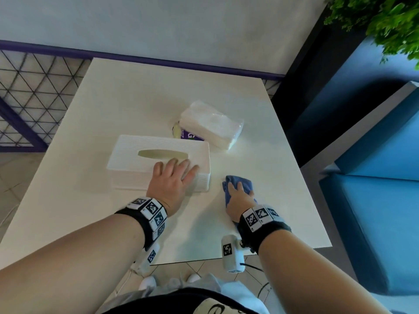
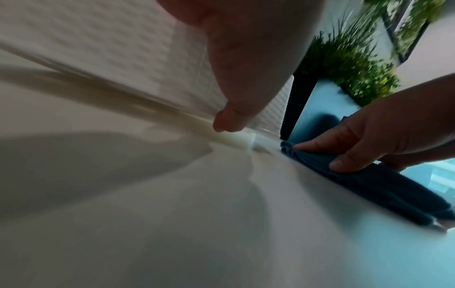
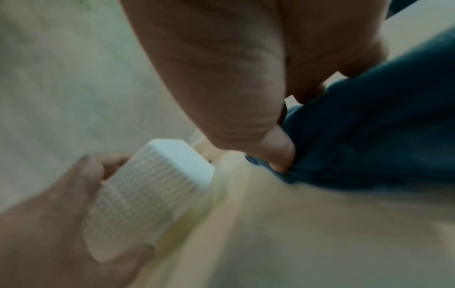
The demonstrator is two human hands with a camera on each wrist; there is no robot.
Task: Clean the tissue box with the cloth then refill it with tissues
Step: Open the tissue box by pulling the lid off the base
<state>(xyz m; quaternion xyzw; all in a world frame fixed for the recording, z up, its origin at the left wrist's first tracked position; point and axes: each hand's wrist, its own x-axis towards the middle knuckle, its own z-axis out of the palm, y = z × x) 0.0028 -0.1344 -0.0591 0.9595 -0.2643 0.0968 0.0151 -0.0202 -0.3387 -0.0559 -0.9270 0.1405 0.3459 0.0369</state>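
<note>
A white textured tissue box with an empty oval slot lies on the white table. My left hand holds its right end, fingers across the top and thumb down the near side. Just right of the box a blue cloth lies bunched on the table. My right hand grips the cloth, the thumb dug into its folds. A clear-wrapped pack of white tissues lies behind the box. The right wrist view shows the box in my left hand.
A small yellowish object and a purple label lie half hidden under the tissue pack. A blue bench seat stands to the right, with a green plant above it. A purple mesh rail runs along the left.
</note>
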